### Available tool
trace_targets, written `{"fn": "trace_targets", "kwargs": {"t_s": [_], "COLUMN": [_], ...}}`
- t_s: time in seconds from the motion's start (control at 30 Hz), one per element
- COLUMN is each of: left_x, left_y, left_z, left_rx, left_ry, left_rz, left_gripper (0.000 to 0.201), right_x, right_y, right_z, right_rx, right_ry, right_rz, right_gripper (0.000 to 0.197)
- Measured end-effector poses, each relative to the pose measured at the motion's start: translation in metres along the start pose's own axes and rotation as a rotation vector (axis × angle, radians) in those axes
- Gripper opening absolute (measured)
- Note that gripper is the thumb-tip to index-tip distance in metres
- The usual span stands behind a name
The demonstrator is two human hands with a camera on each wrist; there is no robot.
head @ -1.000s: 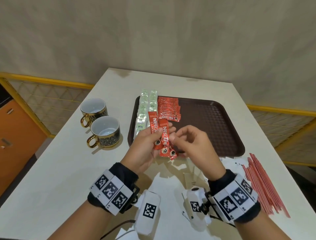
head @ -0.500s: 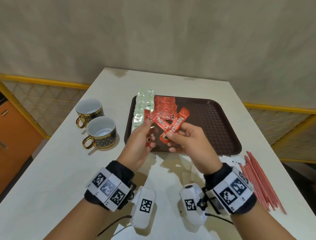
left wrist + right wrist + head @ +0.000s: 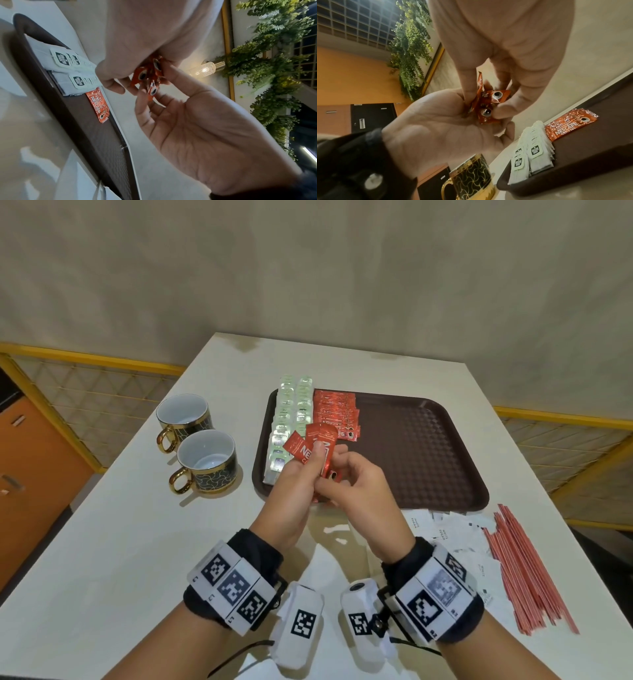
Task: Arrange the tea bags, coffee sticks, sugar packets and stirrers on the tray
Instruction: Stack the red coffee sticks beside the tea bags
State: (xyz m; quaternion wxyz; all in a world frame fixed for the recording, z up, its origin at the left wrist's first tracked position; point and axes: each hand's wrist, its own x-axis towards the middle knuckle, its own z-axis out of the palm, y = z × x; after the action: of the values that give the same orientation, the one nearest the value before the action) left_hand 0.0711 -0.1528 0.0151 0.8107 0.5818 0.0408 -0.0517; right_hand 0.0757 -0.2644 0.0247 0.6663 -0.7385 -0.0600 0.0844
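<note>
Both hands raised just above the near left corner of the brown tray [image 3: 428, 453], left hand [image 3: 294, 491] and right hand [image 3: 359, 491] pinching a few red coffee sticks [image 3: 317, 451]. Half a second ago fanned wide; now gathered nearly upright, probably for adding to the coffee row [image 3: 337, 414] beside the tea bags [image 3: 291, 419]. Sugar packets [image 3: 448, 529] and stirrers [image 3: 524, 570] waiting on the table [image 3: 120, 542].

Both forearms reach forward, wrists banded with marker cuffs. Left hand [image 3: 297, 474] raised, thumb up, fingers curled round a few coffee sticks [image 3: 317, 448] — pinched near their lower ends. Right hand [image 3: 356, 484] just beside, touching the left, fingers bent inward, fingertips [image 3: 500, 113] pinching the same sticks.
</note>
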Motion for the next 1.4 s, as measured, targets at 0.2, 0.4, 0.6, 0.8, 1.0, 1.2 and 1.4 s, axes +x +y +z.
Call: {"fn": "trace_targets", "kwargs": {"t_s": [0.2, 0.4, 0.6, 0.8, 1.0, 1.2, 1.4], "left_x": [0.001, 0.006, 0.01, 0.019, 0.03, 0.039, 0.038], "left_y": [-0.003, 0.004, -0.002, 0.003, 0.01, 0.001, -0.002], "left_z": [-0.001, -0.008, -0.006, -0.004, -0.002, -0.009, -0.017], "left_rx": [0.002, -0.081, -0.044, -0.448, -0.728, -0.907, -0.964], "left_ry": [0.023, 0.02, 0.047, 0.135, 0.204, 0.22, 0.191], "left_rz": [-0.025, 0.021, 0.026, -0.07, -0.159, -0.196, -0.225], "left_gripper": [0.041, 0.051, 0.024, 0.027, 0.045, 0.054, 0.057], "right_x": [-0.001, 0.0, 0.006, 0.002, -0.006, 0.002, 0.005], "right_y": [0.001, -0.004, -0.007, 0.005, 0.014, 0.021, 0.017], "right_z": [0.0, -0.016, -0.019, -0.011, 0.005, 0.011, 0.01], "right_rx": [0.25, 0.073, -0.055, -0.03, -0.306, -0.67, -0.608], "right_ry": [-0.132, -0.268, -0.348, -0.166, -0.06, -0.046, -0.045], "right_rz": [0.046, 0.154, 0.135, 0.009, -0.249, -0.358, -0.351], "right_gripper": [0.029, 0.008, 0.004, 0.018, 0.032, 0.033, 0.023]}}
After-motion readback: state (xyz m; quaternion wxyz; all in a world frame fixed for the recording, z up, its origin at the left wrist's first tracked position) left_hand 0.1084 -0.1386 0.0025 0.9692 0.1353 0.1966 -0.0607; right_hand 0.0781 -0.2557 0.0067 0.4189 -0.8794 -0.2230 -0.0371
